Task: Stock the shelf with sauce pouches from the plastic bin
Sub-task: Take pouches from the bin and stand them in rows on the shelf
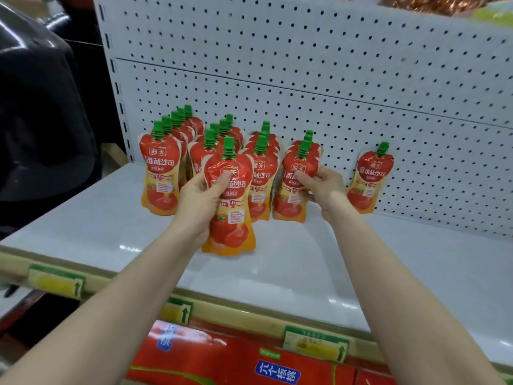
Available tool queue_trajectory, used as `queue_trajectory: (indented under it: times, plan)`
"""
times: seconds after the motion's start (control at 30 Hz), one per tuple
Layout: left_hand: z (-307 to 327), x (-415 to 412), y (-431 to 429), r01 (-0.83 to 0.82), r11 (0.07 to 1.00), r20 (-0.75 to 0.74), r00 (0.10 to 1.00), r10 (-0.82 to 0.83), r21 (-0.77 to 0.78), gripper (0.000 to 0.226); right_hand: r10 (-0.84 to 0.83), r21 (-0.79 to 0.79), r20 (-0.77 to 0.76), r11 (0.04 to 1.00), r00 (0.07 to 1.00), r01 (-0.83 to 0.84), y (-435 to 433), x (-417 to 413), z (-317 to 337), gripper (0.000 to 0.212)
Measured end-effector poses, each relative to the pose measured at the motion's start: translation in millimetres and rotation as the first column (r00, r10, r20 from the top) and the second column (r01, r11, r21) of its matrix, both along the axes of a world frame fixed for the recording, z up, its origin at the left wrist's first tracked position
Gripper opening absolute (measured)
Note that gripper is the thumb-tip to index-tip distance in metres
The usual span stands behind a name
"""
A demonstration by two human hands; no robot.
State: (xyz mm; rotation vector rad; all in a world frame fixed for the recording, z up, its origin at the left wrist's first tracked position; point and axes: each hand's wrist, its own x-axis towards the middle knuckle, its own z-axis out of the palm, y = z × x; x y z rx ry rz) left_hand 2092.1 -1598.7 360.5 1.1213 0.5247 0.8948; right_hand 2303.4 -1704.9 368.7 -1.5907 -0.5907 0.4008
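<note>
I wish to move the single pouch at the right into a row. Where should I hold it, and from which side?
Probably pinch the lone pouch across its narrow neck just below the green cap, coming from the front and above. It stands upright with its back leaning on the pegboard, so the rear is closed, and the neck is the slimmest part.

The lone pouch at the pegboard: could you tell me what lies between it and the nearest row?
Only the right hand, gripping that row's front pouch, above bare shelf; head view.
</note>
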Motion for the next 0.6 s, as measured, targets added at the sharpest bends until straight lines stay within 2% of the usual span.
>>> queue_trajectory:
  times: [0.1,0.2,0.27,0.37,0.4,0.43,0.5,0.53,0.6]
  plan:
    - [-3,2,-3,0.014,1.0,0.0,1.0,-0.014,0.013,0.025,0.004,-0.009,0.028,1.0,1.0,-0.004,1,3,-1,0.011]
    - [-5,5,-6,0.035,0.999,-0.021,0.999,-0.034,0.016,0.026,-0.003,-0.05,0.051,0.999,0.999,0.005,-2,5,-2,0.027]
    - [-5,6,-8,0.046,0.999,-0.034,0.998,-0.045,0.022,0.028,-0.076,-0.051,0.15,0.995,0.986,0.085,-8,3,4,0.033]
    - [-5,10,-13,0.072,0.996,-0.05,0.996,-0.069,0.054,0.026,-0.265,0.07,0.389,0.963,0.882,0.259,-24,-11,25,0.027]
    - [-4,12,-16,0.088,0.994,-0.054,0.995,-0.084,0.07,0.024,-0.241,0.085,0.438,0.97,0.866,0.227,-28,-19,34,0.023]
    - [-4,14,-19,0.109,0.99,-0.057,0.993,-0.104,0.086,0.023,-0.141,0.058,0.458,0.99,0.878,0.129,-31,-29,42,0.019]
    - [-3,21,-27,0.166,0.98,-0.053,0.986,-0.161,0.11,0.026,0.155,-0.069,0.398,0.988,0.904,-0.138,-32,-50,53,0.015]
    - [-3,24,-31,0.194,0.974,-0.056,0.981,-0.188,0.119,0.029,0.25,-0.106,0.355,0.968,0.901,-0.227,-31,-56,54,0.015]
    - [-5,29,-37,0.236,0.962,-0.072,0.971,-0.228,0.137,0.031,0.304,-0.101,0.299,0.953,0.905,-0.287,-29,-62,55,0.017]
